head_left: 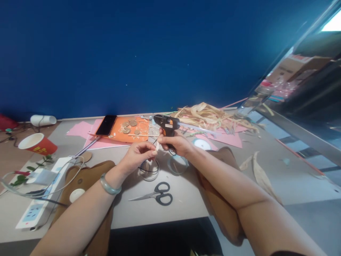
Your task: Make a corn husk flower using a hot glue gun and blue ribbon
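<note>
My right hand [179,143] is wrapped round the grip of a black hot glue gun [167,122], its clear glue stick [197,128] jutting out to the right. Between finger and thumb, my left hand [140,153] pinches a small pale strip [157,145], perhaps dried husk. The strip is just beside my right fingers; whether they touch it I cannot tell. The glue gun's nozzle is hard to make out. Below the hands lie black-handled scissors [160,195], and a clear ring-shaped roll [178,164] lies near my right wrist.
Dried husks [205,115] are heaped at the back right. A phone [106,125] and several brown discs [129,126] lie on orange sheet [119,137]. At left are a power strip [33,209] with cables and a red paper cup [37,144]. A blue panel [133,53] stands behind.
</note>
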Demonstrator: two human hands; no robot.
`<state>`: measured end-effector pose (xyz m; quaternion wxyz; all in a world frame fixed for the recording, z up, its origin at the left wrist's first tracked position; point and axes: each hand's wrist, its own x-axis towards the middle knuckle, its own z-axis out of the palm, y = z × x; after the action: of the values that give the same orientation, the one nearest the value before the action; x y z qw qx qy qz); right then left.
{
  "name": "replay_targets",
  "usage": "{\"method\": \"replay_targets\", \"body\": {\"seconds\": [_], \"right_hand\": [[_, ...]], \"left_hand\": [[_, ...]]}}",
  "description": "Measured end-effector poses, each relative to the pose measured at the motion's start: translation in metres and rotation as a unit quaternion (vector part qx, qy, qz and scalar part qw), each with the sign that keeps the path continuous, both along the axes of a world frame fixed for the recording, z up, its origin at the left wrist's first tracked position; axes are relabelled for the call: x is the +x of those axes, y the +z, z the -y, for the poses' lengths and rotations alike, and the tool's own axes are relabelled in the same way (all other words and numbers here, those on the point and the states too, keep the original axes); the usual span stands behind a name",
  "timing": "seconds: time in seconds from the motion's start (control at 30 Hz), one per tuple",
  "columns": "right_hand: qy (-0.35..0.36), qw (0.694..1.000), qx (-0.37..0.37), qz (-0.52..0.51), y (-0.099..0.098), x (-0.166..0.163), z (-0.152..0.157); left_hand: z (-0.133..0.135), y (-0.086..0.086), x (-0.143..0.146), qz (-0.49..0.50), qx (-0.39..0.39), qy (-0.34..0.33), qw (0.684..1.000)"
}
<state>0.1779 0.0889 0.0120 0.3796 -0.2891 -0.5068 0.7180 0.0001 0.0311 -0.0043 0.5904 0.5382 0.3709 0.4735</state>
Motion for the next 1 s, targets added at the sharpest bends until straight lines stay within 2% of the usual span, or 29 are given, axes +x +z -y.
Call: {"method": "replay_targets", "body": {"seconds": [0.17, 0.33, 0.4, 0.5, 0.6, 0.8, 1.0], "right_hand": [[-0.034, 0.997, 0.067, 0.032, -0.003, 0.001, -0.003], [-0.011, 0.986, 0.139, 0.094, -0.001, 0.0, 0.001], [-0.01, 0.989, 0.125, 0.08, -0.001, 0.0, 0.002], [-0.016, 0.997, 0.063, 0.033, -0.002, -0.002, 0.002], [-0.017, 0.999, 0.025, 0.009, -0.002, -0.002, 0.002], [-0.072, 0.994, 0.082, 0.017, -0.006, -0.003, -0.002], [-0.102, 0.988, 0.113, 0.03, -0.006, -0.002, -0.004]], "left_hand": [[-0.002, -0.005, -0.001, -0.007, -0.064, 0.026, 0.998], [-0.006, -0.011, 0.001, -0.008, -0.073, 0.057, 0.996], [-0.005, -0.01, 0.002, -0.014, -0.052, 0.063, 0.997], [-0.004, -0.006, 0.002, -0.016, -0.016, 0.057, 0.998], [-0.003, -0.003, 0.002, -0.013, -0.013, 0.048, 0.999], [-0.004, -0.005, 0.003, -0.006, -0.072, 0.085, 0.994], [-0.004, -0.005, 0.003, -0.006, -0.092, 0.09, 0.992]]}}
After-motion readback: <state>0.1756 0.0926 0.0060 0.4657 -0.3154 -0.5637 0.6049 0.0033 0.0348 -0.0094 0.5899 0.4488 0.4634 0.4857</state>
